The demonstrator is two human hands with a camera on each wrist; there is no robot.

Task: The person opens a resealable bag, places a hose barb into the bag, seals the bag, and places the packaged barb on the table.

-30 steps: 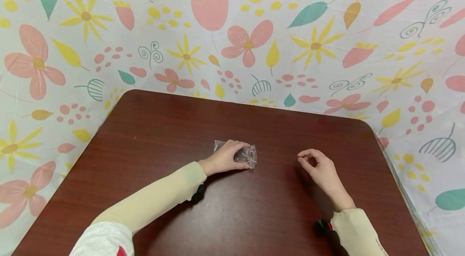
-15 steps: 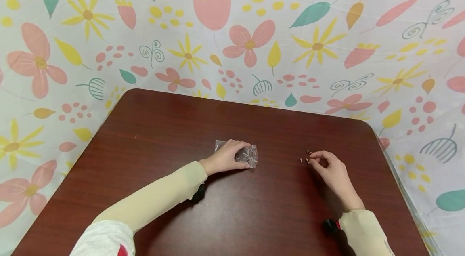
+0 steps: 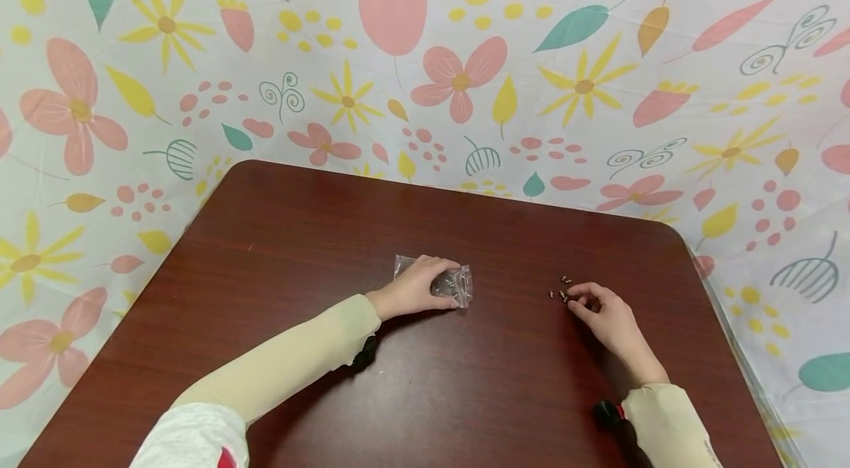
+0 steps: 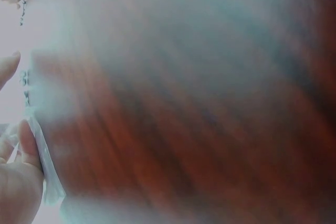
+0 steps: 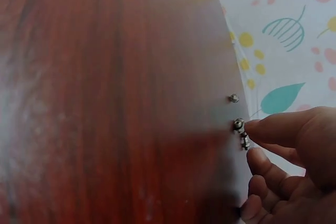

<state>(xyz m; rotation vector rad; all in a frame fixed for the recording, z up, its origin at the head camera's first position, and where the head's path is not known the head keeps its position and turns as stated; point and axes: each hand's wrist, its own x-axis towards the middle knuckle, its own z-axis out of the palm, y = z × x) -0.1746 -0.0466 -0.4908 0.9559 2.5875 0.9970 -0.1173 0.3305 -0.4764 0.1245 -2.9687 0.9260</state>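
Note:
My left hand holds a small clear zip bag against the table, thumb and fingers spread around it. Small metal pieces show inside the bag, partly hidden by the hand. In the left wrist view only the thumb side and a folded edge of the bag show at the left. My right hand rests at a little group of small metal screws, its fingers loosely bent. In the right wrist view the index fingertip is right at the screws, with the thumb a little apart.
The dark brown wooden table has rounded far corners. A floral cloth hangs behind it and along its sides. Black straps with wrist cameras sit under both sleeved forearms.
My right hand has moved right and slightly toward me, its pinched fingers parting. Small screws now show on the table by its fingertips. The left hand stays on the bag.

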